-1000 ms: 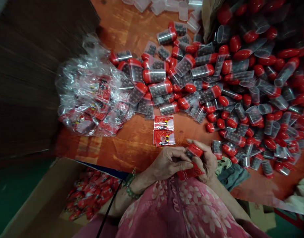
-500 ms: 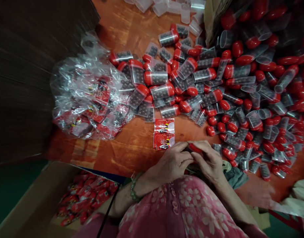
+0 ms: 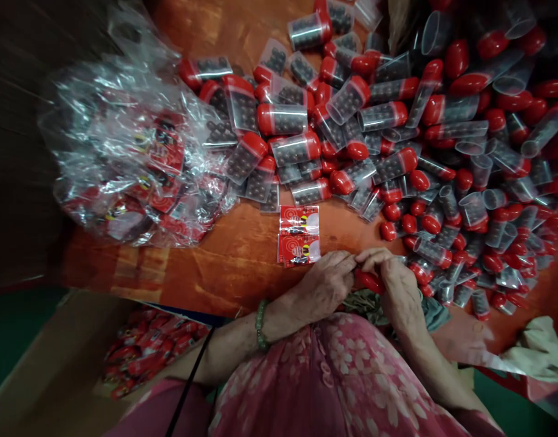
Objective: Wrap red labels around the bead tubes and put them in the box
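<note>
Nearest you, bottom centre: your pink floral top (image 3: 324, 376), its front close to both wrists. Your left hand (image 3: 326, 282), a green bracelet (image 3: 260, 325) at its wrist, is curled with fingertips meeting the right; whether it grips anything cannot be told. Your right hand (image 3: 392, 282) grasps a red piece (image 3: 370, 281), right of lower centre; the rest of that piece is hidden by your fingers. Dark green cloth (image 3: 436, 314) lies beside and partly behind your right wrist, limiting room there.

Lower left: a cardboard box (image 3: 37, 364) below the table edge, red bundles (image 3: 155, 346) heaped inside. The front edge of the orange-brown table (image 3: 183, 273) slopes slightly down toward your left forearm. Widest open room near you: the strip of tabletop left of your left hand.

Centre: two red packets (image 3: 299, 249), one above the other, edges meeting; the lower one's right edge is just beside your left knuckles. Left: a crinkled clear plastic bag (image 3: 137, 158) with red packaging inside, its lower edge bordering that open strip.

Farther, centre to right: a heap of red-capped tubes (image 3: 394, 165), many with dark beads, spreading past the right edge of the frame. Its lower edge leaves a narrow gap above the packets. Upper left: a dark panel (image 3: 14, 121) behind the bag.
</note>
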